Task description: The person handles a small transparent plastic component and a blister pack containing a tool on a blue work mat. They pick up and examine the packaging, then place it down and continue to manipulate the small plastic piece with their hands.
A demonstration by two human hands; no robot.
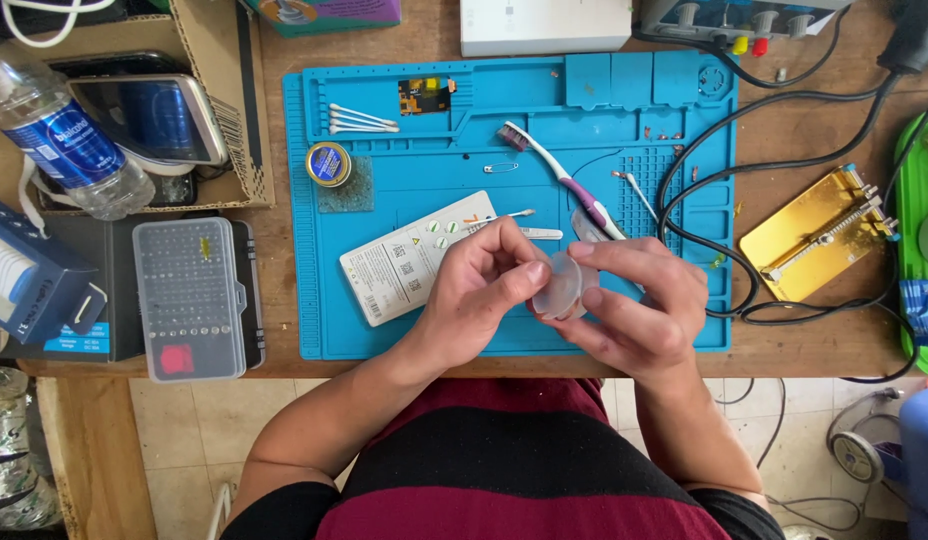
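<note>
I see a small translucent round container (562,287) held just above the blue work mat (384,320), near its front edge. My left hand (481,290) and right hand (634,305) both have their fingers closed on it. A white flat battery (409,262) lies just beside the left hand, a toothbrush (559,175) beyond, on the wooden tabletop (274,270).

1. You have bare mat (404,205) at centre frame, between the tin (329,163) and the toothbrush (559,175).
2. The battery (409,262) blocks the lower-left mat.
3. Cables (704,200) loop across the mat's right edge.
4. The bit case (189,298) and the bottle (64,135) crowd the left of the frame.
</note>
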